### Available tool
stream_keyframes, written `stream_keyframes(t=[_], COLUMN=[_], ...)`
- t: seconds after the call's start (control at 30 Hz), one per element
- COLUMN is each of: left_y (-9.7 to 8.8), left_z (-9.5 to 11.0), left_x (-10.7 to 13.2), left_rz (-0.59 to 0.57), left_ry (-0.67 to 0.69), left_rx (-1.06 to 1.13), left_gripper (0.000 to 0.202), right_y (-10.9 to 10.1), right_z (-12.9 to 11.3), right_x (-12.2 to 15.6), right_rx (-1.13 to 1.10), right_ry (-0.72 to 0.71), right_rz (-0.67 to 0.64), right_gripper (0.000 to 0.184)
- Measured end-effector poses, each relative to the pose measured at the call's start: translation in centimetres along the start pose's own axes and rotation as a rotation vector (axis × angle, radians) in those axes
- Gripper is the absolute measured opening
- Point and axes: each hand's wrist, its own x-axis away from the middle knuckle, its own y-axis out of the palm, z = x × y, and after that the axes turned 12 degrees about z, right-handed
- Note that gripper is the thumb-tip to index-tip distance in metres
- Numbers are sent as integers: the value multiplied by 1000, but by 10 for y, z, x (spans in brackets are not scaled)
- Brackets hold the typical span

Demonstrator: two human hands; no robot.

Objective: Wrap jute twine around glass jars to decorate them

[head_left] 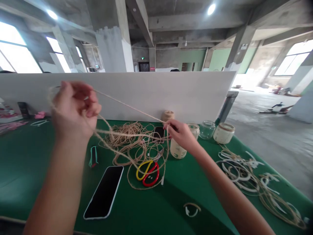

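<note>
left hand (73, 107): curled shut, fingers closed on a strand of jute twine (127, 109), the grip hidden behind the knuckles.
right hand (181, 135): thumb and forefinger pressed together, pinching the same taut strand.
twine: stretched between the hands, with loops falling to a loose tangle (127, 143) on the green desk (29, 169).
done so far: no knot or finished piece shows; a heap of white strips and twine (244, 176) lies at the right.
around the hands: red-and-yellow scissors (148, 174), a phone (104, 192), a twine ball (167, 115), a clear glass jar (207, 129).
hard to make out: a dark object (158, 133) under the tangle; the strand's end inside the left hand; whether the heap's strips are joined.
</note>
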Motion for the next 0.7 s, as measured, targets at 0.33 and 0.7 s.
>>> stream_keyframes(t=[0.33,0.7], left_y=[-34,-79], left_z=[-3,-40], left_x=[-2,6], left_rz=[-81,-8], left_ry=[-46,89], left_rx=[30,-1234], left_gripper=[21,16], right_y=[-57,-125], right_z=[-14,-3], right_x=[3,10], right_rx=[118,-461], right_ry=[-49,203], right_rz=[234,338], right_gripper=[17,15])
